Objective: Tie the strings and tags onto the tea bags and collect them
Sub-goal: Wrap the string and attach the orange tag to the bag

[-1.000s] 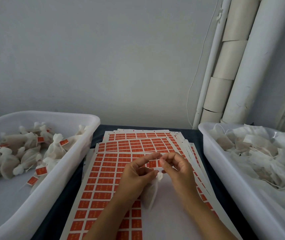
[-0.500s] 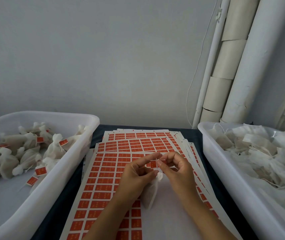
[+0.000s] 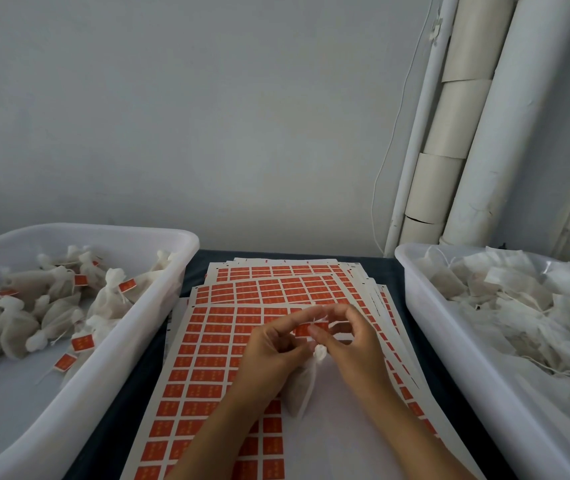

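Hands (image 3: pixel 314 344) unmoved on tea bag (image 3: pixel 301 386)

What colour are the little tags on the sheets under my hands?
Orange-red tags, with white gaps between; head view.

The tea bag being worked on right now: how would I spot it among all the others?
Look between the two white tubs, at the sheets of orange tags mid-table. Above them the left hand and right hand meet around one tea bag. Unlike the others, it hangs outside either tub.
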{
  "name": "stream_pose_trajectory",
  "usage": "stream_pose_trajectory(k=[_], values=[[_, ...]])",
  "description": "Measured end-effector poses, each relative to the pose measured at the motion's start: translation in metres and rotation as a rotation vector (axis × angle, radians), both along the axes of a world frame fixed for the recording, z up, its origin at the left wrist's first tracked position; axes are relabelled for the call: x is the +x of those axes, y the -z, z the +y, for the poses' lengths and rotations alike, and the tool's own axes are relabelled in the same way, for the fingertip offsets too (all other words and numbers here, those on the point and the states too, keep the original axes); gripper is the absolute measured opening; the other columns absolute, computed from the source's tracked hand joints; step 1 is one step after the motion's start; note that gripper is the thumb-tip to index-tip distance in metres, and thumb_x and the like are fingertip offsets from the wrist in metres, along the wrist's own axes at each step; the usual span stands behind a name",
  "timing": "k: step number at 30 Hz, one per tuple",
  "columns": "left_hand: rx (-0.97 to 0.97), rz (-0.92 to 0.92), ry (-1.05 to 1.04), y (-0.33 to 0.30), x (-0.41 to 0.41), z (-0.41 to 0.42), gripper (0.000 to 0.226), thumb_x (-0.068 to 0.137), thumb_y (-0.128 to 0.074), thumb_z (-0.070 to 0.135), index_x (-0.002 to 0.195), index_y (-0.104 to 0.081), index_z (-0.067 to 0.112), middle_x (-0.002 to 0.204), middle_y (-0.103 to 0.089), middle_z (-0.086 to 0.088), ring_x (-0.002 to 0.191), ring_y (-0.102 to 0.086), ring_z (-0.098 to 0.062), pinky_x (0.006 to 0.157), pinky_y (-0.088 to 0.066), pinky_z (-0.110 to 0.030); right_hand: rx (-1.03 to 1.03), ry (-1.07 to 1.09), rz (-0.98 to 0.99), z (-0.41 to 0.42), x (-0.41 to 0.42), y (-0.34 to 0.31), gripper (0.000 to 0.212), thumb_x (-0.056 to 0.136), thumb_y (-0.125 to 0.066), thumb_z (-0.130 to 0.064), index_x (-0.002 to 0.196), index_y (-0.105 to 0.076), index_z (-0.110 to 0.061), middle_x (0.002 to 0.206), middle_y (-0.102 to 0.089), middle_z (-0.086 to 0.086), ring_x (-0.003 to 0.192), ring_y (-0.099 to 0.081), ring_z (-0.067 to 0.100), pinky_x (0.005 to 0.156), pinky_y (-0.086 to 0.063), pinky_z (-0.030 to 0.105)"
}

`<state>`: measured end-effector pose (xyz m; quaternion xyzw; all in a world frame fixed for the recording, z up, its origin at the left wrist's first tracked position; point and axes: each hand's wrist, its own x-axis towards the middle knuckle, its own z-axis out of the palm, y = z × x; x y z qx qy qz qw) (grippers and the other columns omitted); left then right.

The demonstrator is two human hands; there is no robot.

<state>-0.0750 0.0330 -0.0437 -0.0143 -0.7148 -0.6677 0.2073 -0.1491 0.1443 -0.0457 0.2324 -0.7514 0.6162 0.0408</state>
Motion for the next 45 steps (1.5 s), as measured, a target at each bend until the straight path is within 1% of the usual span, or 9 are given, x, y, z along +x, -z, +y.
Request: stream_pose_trajectory(k=[4,8,12,16,20,26,33,39,45], values=[[-0.004,0.013,0.012,-0.003,0.001,0.002,0.052,0.087,-0.058,-0.003,0.124,-0.054,0.033,0.107,-0.07,0.013,0.06,-0.059,-0.004,0.055,-0.047,-0.012,0.054,-0.085,-0.061,0.003,0.0,-0.001,0.012,0.084,-0.065,-0.032,0.093,-0.058,-0.035,0.097,-0.057,-0.026,0.09,-0.054,-0.004,0.065,-0.036,0.006],[0.065,-0.038,-0.037,-0.006,0.003,0.002,0.045,0.088,-0.056,0.029,0.128,-0.041,0.039,0.119,-0.06,0.024,0.1,-0.061,0.006,0.069,-0.049,-0.01,-0.043,-0.156,-0.145,0.007,0.004,-0.007,0.019,0.078,-0.064,-0.041,0.093,-0.062,-0.031,0.098,-0.062,-0.027,0.098,-0.057,0.0,0.073,-0.039,0.008],[0.014,-0.226,-0.017,-0.008,0.005,0.002,0.034,0.087,-0.034,0.055,0.093,-0.065,0.041,0.092,-0.069,0.022,0.087,-0.062,0.007,0.067,-0.044,-0.007,-0.073,-0.235,-0.151,0.012,0.004,-0.012,0.033,0.068,-0.059,-0.05,0.096,-0.063,-0.032,0.099,-0.06,-0.037,0.098,-0.054,-0.012,0.07,-0.041,0.003],[0.041,-0.284,0.099,-0.007,0.002,0.002,0.049,0.091,-0.03,0.054,0.085,-0.071,0.029,0.095,-0.072,0.002,0.096,-0.065,-0.015,0.091,-0.046,-0.031,-0.114,-0.319,-0.201,0.013,0.002,-0.011,0.032,0.075,-0.058,-0.045,0.103,-0.063,-0.029,0.11,-0.066,-0.015,0.103,-0.062,0.012,0.081,-0.051,0.026],[0.169,-0.243,0.205,-0.008,0.004,0.002,0.039,0.082,-0.048,0.05,0.073,-0.073,0.022,0.079,-0.071,-0.003,0.078,-0.065,-0.015,0.074,-0.051,-0.019,-0.163,-0.395,-0.235,0.013,0.005,-0.012,0.037,0.075,-0.058,-0.045,0.105,-0.063,-0.024,0.113,-0.066,-0.006,0.103,-0.063,0.021,0.072,-0.051,0.027],[0.269,-0.2,0.214,-0.012,0.004,0.003,0.028,0.083,-0.054,0.038,0.07,-0.071,0.021,0.065,-0.065,-0.003,0.062,-0.061,-0.011,0.065,-0.052,-0.017,-0.163,-0.404,-0.214,0.012,0.01,-0.016,0.048,0.061,-0.065,-0.059,0.101,-0.066,-0.034,0.118,-0.063,-0.009,0.114,-0.055,0.021,0.099,-0.041,0.049],[0.256,-0.234,0.11,-0.011,0.004,0.002,0.025,0.09,-0.053,0.031,0.078,-0.07,0.018,0.069,-0.066,-0.006,0.061,-0.061,-0.013,0.072,-0.048,-0.03,-0.064,-0.231,0.068,0.013,0.007,-0.023,0.072,0.072,-0.07,-0.051,0.134,-0.035,-0.038,0.133,-0.045,-0.019,0.12,-0.046,0.0,0.093,-0.047,0.021],[0.265,-0.257,0.0,-0.01,0.002,0.001,0.027,0.094,-0.052,0.027,0.074,-0.07,0.021,0.072,-0.068,-0.004,0.061,-0.063,-0.01,0.061,-0.049,-0.02,0.053,-0.181,0.36,0.02,0.005,-0.024,0.02,0.073,-0.065,-0.034,0.091,-0.061,-0.029,0.114,-0.055,-0.013,0.114,-0.047,0.0,0.095,-0.039,0.01],[0.266,-0.283,-0.018,-0.011,0.002,0.002,0.022,0.093,-0.054,0.027,0.079,-0.069,0.019,0.07,-0.069,-0.001,0.059,-0.063,-0.008,0.058,-0.049,-0.019,0.079,-0.19,0.308,0.022,0.0,-0.019,0.006,0.074,-0.066,-0.031,0.079,-0.064,-0.03,0.102,-0.06,-0.016,0.107,-0.054,0.001,0.093,-0.041,0.01]])
